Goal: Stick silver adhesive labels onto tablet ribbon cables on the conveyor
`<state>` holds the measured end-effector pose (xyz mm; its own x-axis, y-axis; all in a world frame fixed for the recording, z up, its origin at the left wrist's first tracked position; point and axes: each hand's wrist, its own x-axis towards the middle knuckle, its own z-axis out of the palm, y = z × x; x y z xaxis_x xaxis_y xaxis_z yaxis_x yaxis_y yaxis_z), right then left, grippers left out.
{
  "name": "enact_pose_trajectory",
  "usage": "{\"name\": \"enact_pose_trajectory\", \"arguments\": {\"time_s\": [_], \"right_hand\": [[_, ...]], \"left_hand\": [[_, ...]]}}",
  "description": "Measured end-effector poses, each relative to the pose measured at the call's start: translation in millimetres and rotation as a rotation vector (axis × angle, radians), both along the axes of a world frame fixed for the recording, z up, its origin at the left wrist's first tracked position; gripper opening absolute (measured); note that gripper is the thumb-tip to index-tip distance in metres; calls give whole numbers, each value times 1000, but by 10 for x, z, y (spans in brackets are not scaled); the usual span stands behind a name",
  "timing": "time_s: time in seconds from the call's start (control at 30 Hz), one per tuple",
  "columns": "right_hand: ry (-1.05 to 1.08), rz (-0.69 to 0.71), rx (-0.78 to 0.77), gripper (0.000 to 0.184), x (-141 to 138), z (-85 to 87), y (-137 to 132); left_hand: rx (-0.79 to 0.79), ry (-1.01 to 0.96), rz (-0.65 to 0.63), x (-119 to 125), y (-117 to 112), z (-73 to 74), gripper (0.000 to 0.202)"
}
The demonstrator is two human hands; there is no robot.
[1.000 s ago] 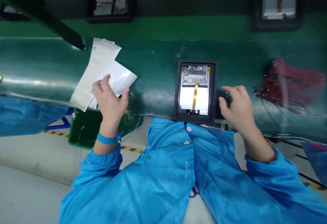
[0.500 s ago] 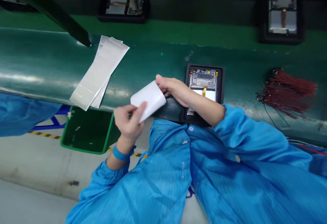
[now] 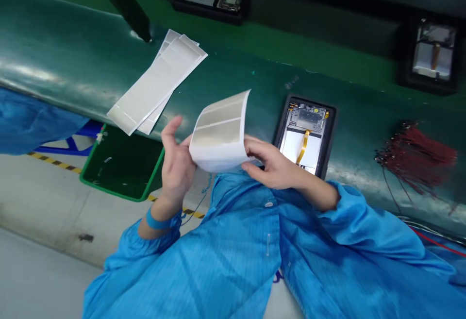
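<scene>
The white sheet (image 3: 220, 132), which we pinch by its lower edges in our left hand (image 3: 176, 163) and right hand (image 3: 274, 163), curls freely, so we judge it light, flimsy and easily creased.

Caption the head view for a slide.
Left hand and right hand hold a curled grey-banded white sheet beside an opened device in a black tray on the green belt.

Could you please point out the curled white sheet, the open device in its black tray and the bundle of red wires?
Curled white sheet (image 3: 220, 134): head view, middle of its curved face.
Open device in black tray (image 3: 291, 146): head view, its white panel.
Bundle of red wires (image 3: 422, 156): head view, middle of the bundle.
</scene>
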<state>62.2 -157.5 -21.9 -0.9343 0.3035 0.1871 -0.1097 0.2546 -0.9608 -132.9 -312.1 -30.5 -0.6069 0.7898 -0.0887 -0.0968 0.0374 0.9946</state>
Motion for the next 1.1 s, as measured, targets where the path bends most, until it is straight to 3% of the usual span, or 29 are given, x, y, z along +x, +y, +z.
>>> {"name": "enact_pose_trajectory", "arguments": {"time_s": [0.07,0.17,0.23,0.33,0.47,0.63,0.77,0.87,0.97,1.1], "right_hand": [[16,10,-31,17,34,0,-76],[80,-209,-147,53,27,1,-137],[88,-326,-151,67,-2,31,-140],[34,-374,-47,52,-45,100,-113],[-4,-419,86,30,-70,144,-69],[136,-503,236,11,-85,148,-18],[109,-490,223,11,-70,183,-14],[58,-526,272,14,-58,181,-44],[54,-578,438,20,-66,137,-69],[139,-664,819,22,-81,37,-66]], "left_hand": [[-27,102,74,3,64,104,96],[27,354,137,95,77,152,87],[52,511,112,168,47,135,82],[93,669,55,230,4,96,82],[121,641,48,255,3,123,76],[12,443,114,267,1,196,55],[-26,389,110,224,8,142,20],[32,423,130,196,42,84,12],[90,477,165,197,93,61,10],[131,501,239,210,155,74,12]]}}
